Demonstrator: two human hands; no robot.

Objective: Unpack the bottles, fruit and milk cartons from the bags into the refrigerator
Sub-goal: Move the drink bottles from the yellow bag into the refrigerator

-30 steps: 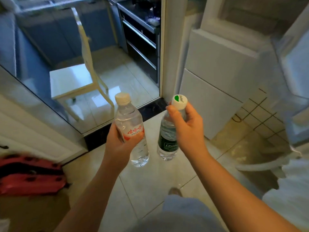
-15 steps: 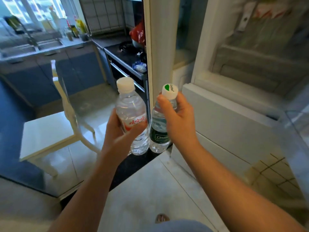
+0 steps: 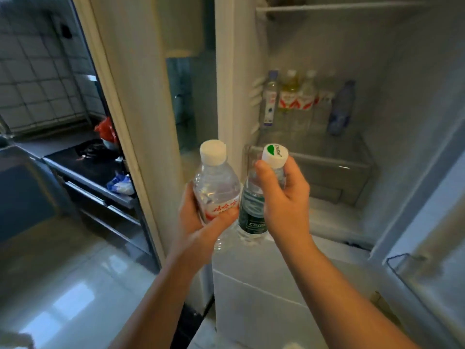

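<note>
While the left hand (image 3: 195, 224) closes round one red-labelled clear plastic bottle (image 3: 216, 187) and the right hand (image 3: 286, 205) round one green-labelled clear plastic bottle (image 3: 251, 217), both stand nearly upright, caps up.

The red-labelled bottle (image 3: 216, 187) and the green-labelled bottle (image 3: 251, 215) at frame centre are clear, glossy ribbed plastic with matt white caps (both caps look smooth). The floor tiles (image 3: 63, 293) at lower left shine; the refrigerator (image 3: 402, 84) walls look like matt white plastic.
</note>
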